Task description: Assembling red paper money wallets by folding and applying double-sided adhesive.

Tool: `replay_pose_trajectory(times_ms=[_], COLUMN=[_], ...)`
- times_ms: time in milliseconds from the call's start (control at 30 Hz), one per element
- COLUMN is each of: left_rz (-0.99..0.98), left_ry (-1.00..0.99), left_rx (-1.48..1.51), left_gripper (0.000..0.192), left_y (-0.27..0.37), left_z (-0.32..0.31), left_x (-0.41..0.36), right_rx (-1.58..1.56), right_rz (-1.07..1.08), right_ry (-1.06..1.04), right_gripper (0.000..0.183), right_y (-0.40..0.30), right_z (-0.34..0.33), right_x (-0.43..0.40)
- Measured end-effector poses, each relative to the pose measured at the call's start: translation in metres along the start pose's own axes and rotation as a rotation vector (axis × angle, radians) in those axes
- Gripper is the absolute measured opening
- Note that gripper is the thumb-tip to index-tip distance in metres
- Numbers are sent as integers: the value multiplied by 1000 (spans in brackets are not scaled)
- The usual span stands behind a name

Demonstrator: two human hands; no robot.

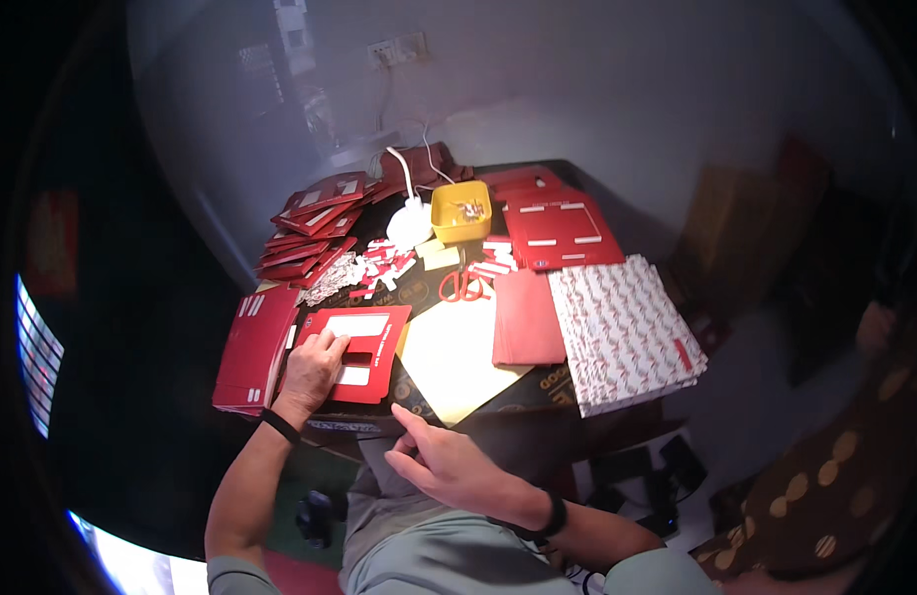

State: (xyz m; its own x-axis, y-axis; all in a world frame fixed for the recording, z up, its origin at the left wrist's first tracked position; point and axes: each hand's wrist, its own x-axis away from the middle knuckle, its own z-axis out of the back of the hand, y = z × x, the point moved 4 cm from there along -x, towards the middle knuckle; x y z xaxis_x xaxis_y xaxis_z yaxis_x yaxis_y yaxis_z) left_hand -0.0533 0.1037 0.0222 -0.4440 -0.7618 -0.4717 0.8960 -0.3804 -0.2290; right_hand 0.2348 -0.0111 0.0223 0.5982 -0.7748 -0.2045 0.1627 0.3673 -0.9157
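My left hand (315, 373) rests on a red printed card sheet (388, 338) with white strips and a dark cut-out, near the table's front edge. The fingertips touch the sheet; whether they grip it cannot be told. My right hand (455, 462) hovers in front of the table edge, index finger extended and thumb apart, with nothing visible in it. Left of the sheet lies a stack of red cards (259, 338). To its right, a pale yellow sheet (451, 357) lies under bright light. Red-handled scissors (461, 288) lie just beyond that sheet.
Red cards (313, 223) pile up at the back left, beside loose red-and-white strips (384, 262). A yellow box (461, 232) holds small pieces next to a white lamp base (409, 224). Plain red cards (529, 320) and a patterned paper stack (622, 335) stand right, below more red sheets (566, 230).
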Motion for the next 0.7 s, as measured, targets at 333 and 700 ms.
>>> replay_pose_trajectory(times_ms=[333,700], left_rz=[149,210], left_ry=[66,-33], left_rx=[22,484], left_gripper=[18,28], left_y=[-25,-32], left_z=[-38,-38], left_x=[-25,-35], right_rx=[867,1126], right_rz=[-274,-375], right_ry=[214,354], right_gripper=[49,88], right_y=[9,142], right_z=[257,312], right_x=[-82,-141])
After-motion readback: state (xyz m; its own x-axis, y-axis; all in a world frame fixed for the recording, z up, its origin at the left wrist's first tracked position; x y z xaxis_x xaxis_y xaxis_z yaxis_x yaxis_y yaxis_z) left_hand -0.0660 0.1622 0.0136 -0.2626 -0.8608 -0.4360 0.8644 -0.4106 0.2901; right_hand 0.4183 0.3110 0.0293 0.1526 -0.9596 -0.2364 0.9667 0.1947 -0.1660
